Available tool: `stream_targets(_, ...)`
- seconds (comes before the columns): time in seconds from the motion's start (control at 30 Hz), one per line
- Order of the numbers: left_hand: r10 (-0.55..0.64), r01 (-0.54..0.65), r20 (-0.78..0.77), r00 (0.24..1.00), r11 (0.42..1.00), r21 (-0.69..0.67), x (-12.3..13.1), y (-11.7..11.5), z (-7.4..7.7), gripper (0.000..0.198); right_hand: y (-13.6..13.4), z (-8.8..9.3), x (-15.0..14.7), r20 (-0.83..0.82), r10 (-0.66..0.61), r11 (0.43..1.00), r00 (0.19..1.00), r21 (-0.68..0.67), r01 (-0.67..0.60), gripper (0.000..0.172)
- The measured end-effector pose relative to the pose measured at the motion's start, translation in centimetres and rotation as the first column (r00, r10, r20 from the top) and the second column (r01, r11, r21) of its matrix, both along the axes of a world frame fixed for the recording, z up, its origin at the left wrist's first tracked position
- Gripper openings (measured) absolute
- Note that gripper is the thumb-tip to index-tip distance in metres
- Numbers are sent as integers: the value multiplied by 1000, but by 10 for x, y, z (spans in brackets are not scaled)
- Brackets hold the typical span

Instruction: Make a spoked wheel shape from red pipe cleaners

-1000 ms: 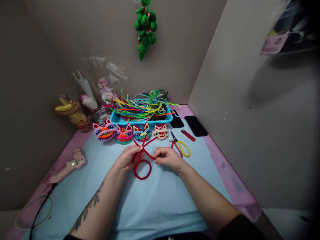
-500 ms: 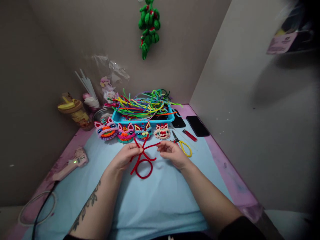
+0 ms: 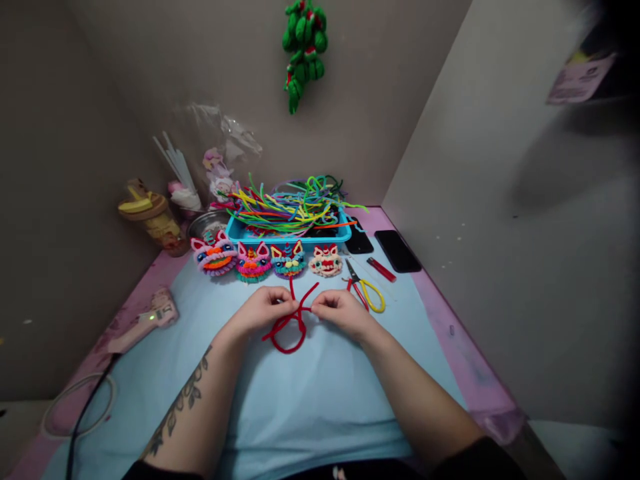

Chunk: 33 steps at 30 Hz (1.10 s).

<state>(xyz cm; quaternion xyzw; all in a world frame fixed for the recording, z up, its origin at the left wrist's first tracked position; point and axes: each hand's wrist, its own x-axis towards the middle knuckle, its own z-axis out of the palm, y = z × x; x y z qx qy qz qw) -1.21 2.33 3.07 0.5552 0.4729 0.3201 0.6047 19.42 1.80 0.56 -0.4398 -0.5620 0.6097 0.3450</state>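
Plainly, the left hand [image 3: 270, 307] and right hand [image 3: 343, 313] pinch crossed red stems [image 3: 300, 309] (1 loop [image 3: 289, 351] below).

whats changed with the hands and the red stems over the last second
The right hand let go of the lower right end of the red fuzzy stems, went up to a higher strand, then came back down and now pinches a strand pointing right. Two strands stick up from the crossing now, not three. The left hand kept its grip near the crossing; the animal heads and scissors stayed put.
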Motion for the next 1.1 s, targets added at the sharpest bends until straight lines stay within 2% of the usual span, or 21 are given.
stream_targets(0.03,96,-97,50,994,995,19,0,1,0,27,2,-1,0,-8,-63,998,998,2,63,28)
stream_targets(0.1,295,-305,187,937,952,24,-1,4,-1,36,5,-3,0,-50,-221,975,974,11,222,28)
stream_targets(0.17,410,-417,300,861,908,-43,-1,7,-3,47,8,-5,0,-100,-370,927,924,17,374,27)
stream_targets(0.23,418,-401,355,836,908,-123,-1,7,-7,53,10,-7,0,-125,-465,881,876,26,472,28)
stream_targets(0.33,318,-292,356,878,948,-126,7,4,-12,54,8,-9,-1,-128,-522,841,843,90,534,28)
stream_targets(0.4,273,-269,306,912,961,-55,17,0,-14,52,4,-9,-5,-116,-528,826,842,163,540,26)
stream_targets(0.47,297,-300,281,913,953,-35,27,-4,-15,47,-1,-8,-10,-88,-523,818,848,226,528,24)
stream_targets(0.7,480,-481,307,822,873,-76,42,-7,-23,26,-11,-3,-22,30,-451,831,892,379,407,16)
stream_targets(0.93,483,-479,330,811,872,-99,45,-9,-24,21,-8,-7,-24,-13,-349,899,937,276,339,16)
stream_targets(1.1,465,-462,332,821,882,-91,46,-9,-26,22,-5,-15,-25,-53,-337,922,940,185,341,15)
